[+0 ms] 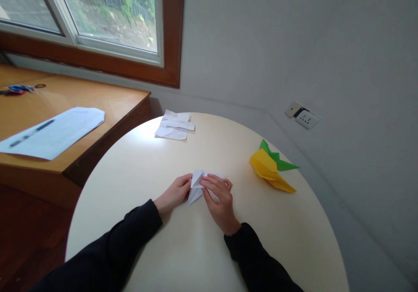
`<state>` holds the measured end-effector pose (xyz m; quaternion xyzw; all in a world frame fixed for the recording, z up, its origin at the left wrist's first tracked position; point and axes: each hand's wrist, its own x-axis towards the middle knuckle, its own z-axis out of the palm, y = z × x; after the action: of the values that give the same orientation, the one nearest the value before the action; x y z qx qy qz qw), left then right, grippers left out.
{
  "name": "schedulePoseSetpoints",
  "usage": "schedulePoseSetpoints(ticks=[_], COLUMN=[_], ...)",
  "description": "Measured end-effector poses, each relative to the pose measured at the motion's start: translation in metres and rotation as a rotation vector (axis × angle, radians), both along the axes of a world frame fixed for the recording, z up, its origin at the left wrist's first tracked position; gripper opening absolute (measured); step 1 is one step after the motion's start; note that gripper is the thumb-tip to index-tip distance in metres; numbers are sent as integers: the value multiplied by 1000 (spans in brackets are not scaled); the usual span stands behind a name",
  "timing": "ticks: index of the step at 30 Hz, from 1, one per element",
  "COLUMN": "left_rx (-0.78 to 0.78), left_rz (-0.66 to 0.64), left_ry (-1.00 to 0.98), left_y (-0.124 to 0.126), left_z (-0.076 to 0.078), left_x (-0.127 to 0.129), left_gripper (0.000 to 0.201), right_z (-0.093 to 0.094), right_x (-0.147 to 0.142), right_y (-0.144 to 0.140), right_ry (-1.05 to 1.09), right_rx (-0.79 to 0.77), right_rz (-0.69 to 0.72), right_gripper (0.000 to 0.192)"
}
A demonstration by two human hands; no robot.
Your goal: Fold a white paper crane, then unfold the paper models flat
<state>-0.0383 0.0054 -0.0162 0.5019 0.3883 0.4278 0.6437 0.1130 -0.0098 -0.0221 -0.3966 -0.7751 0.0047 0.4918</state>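
Observation:
A small piece of folded white paper (196,181), with a pointed tip toward me, is between my hands above the middle of the round table. My left hand (176,191) grips its left edge, the fingertips partly hidden behind it. From the right, my right hand (220,198) pinches the paper, thumb below and fingers across its front. Part of the paper shows behind the right fingers; the rest of that side is covered.
The round white table (156,239) carries white paper strips (174,126) at the back, and yellow (264,164) and green folded paper (284,164) at the right. On the wooden desk (120,100) lie paper sheets (75,128), a pen (32,133) and scissors (19,89). A wall stands behind.

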Motion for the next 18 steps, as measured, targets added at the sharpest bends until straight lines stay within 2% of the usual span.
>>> schedulePoseSetpoints(ticks=[9,14,18], left_rx=[-301,-356,-366], left_rz=[-48,-34,-47], left_ry=[-317,-392,-401], left_y=[-1,0,1], left_z=[5,3,4], left_x=[-1,-3,-3], left_gripper=[30,26,32], right_z=[1,1,2], right_x=[-2,-4,-5], right_y=[-1,-2,-3], right_ry=[-41,-53,-66], right_rx=[-24,-51,-66], right_rz=[47,51,65], right_gripper=[19,18,18])
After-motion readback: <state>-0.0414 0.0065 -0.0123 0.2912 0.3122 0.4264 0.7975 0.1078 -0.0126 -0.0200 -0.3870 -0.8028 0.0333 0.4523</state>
